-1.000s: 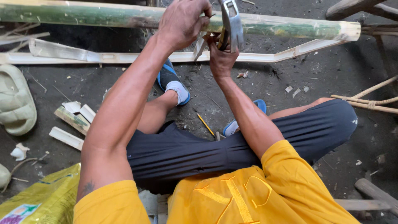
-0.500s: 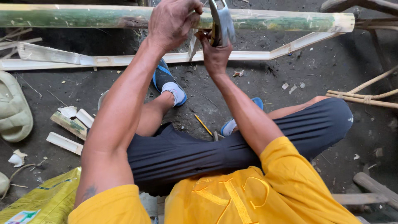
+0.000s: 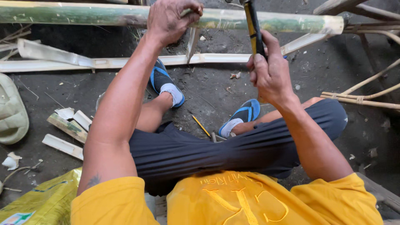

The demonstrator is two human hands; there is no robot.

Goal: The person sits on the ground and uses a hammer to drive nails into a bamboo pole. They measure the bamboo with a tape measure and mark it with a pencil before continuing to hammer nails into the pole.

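Observation:
A long green bamboo pole [image 3: 75, 14] lies across the top of the head view. My left hand [image 3: 168, 18] rests on it near the middle, fingers pinching a thin metal tool [image 3: 192, 41] that points down from the pole. My right hand [image 3: 271, 75] is closed around the dark, yellow-striped handle of a hammer [image 3: 253, 25], raised clear of the pole; its head is cut off by the frame's top edge. I sit low with both feet in blue sandals [image 3: 164, 83] on dark ground.
A split pale bamboo strip [image 3: 125, 63] lies below the pole. Short bamboo offcuts [image 3: 66, 127] and a pale green sandal [image 3: 11, 110] lie at left, a yellow sack [image 3: 46, 202] at lower left. Thin cane sticks [image 3: 362, 100] lie at right. A pencil [image 3: 201, 126] lies between my feet.
My right hand has lifted the hammer up and back to the right, away from the pole. My left hand stays on the pole.

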